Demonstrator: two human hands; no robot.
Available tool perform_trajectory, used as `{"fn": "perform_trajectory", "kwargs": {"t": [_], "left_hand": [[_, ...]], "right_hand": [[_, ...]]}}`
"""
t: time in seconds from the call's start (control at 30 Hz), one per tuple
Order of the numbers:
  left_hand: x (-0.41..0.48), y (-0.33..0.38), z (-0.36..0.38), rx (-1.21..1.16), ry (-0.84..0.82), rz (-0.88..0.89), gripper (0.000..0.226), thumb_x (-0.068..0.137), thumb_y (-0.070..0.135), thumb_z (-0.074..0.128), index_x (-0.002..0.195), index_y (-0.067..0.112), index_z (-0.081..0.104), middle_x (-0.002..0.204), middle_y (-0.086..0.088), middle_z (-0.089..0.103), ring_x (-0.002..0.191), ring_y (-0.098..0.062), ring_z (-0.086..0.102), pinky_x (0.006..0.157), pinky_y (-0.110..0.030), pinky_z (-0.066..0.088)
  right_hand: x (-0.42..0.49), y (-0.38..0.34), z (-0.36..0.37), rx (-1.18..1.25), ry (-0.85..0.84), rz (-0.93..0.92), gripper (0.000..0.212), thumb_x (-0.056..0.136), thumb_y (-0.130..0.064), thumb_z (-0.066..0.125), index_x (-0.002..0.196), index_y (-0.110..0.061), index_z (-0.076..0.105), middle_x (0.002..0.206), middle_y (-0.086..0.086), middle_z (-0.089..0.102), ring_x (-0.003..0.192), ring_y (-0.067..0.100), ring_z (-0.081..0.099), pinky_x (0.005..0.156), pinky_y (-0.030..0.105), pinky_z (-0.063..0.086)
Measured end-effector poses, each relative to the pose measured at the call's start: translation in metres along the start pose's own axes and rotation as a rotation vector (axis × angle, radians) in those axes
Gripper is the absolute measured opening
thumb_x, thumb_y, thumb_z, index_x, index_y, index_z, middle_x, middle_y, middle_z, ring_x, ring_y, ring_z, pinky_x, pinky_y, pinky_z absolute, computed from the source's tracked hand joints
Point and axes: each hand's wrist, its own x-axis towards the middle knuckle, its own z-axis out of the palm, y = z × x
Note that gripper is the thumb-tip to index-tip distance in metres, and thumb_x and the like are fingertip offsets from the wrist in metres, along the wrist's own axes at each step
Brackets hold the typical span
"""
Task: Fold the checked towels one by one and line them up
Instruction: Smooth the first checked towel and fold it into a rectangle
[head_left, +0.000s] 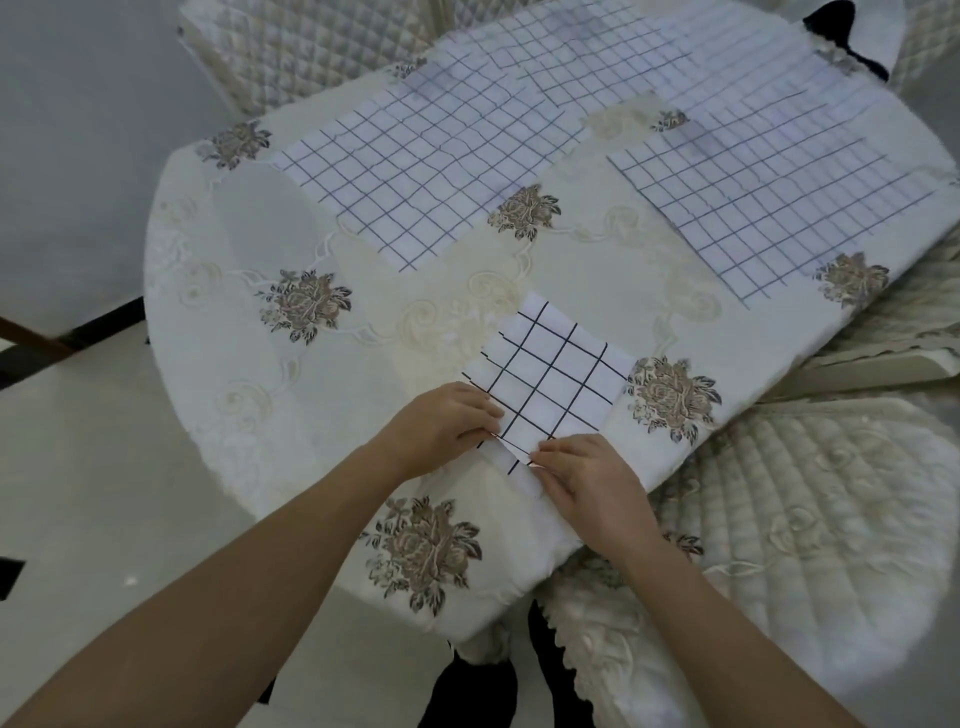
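Note:
A small folded white towel (558, 376) with a black check lies near the table's front edge. My left hand (441, 423) pinches its near left corner, and my right hand (587, 478) pinches the near edge just to the right of it. That near edge is lifted slightly off the cloth. Two larger checked towels lie spread flat farther back: one (431, 156) at the centre left, one (789, 192) at the right. More checked cloth (727, 62) lies overlapped along the far side.
The round table wears a cream tablecloth (249, 364) with brown embroidered flowers. Quilted cream chairs stand at the near right (831, 493) and at the far left (291, 47). A dark object (847, 36) sits at the far right edge.

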Motion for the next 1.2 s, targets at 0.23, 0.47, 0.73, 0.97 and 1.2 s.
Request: {"fn": "perform_trajectory", "kwargs": {"t": [0.23, 0.47, 0.73, 0.97, 1.2], "left_hand": [[-0.005, -0.004, -0.005, 0.075, 0.078, 0.020, 0.009, 0.086, 0.012, 0.074, 0.095, 0.013, 0.077, 0.111, -0.005, 0.074, 0.105, -0.028, 0.066, 0.087, -0.035, 0.054], [-0.014, -0.009, 0.000, 0.160, 0.074, 0.011, 0.015, 0.077, 0.006, 0.078, 0.092, 0.010, 0.076, 0.109, -0.007, 0.074, 0.103, -0.031, 0.069, 0.086, -0.044, 0.057], [-0.023, 0.002, 0.004, 0.180, 0.182, -0.162, 0.026, 0.080, 0.020, 0.058, 0.099, 0.015, 0.074, 0.117, -0.004, 0.070, 0.111, -0.027, 0.064, 0.092, -0.046, 0.052], [-0.002, 0.025, 0.027, 0.346, 0.078, -0.173, 0.051, 0.095, 0.034, 0.047, 0.142, 0.015, 0.050, 0.157, -0.008, 0.037, 0.146, -0.025, 0.032, 0.118, -0.047, 0.027], [0.059, 0.012, 0.048, 0.482, 0.015, -0.192, 0.057, 0.104, 0.037, 0.028, 0.155, 0.012, 0.029, 0.165, -0.007, 0.021, 0.153, -0.021, 0.017, 0.120, -0.047, 0.022]], "right_hand": [[0.001, -0.006, 0.004, -0.012, -0.018, -0.088, 0.031, 0.094, -0.041, 0.054, 0.103, -0.022, 0.077, 0.105, -0.006, 0.071, 0.100, 0.019, 0.061, 0.081, 0.035, 0.056], [-0.001, -0.008, 0.004, 0.007, -0.109, -0.084, 0.041, 0.085, -0.043, 0.060, 0.116, -0.019, 0.073, 0.112, -0.006, 0.068, 0.107, 0.018, 0.058, 0.088, 0.035, 0.053], [0.016, 0.005, -0.009, 0.090, 0.046, 0.044, 0.028, 0.091, -0.010, 0.053, 0.113, -0.011, 0.070, 0.107, 0.002, 0.066, 0.105, 0.023, 0.056, 0.086, 0.037, 0.051], [0.060, 0.034, -0.010, -0.116, 0.126, -0.058, 0.041, 0.099, -0.026, 0.050, 0.133, -0.004, 0.057, 0.140, 0.016, 0.055, 0.138, 0.035, 0.041, 0.114, 0.049, 0.035], [0.092, 0.046, 0.009, -0.301, -0.005, 0.034, 0.069, 0.103, -0.047, 0.022, 0.154, -0.002, 0.028, 0.162, 0.014, 0.027, 0.152, 0.028, 0.017, 0.124, 0.046, 0.013]]}}
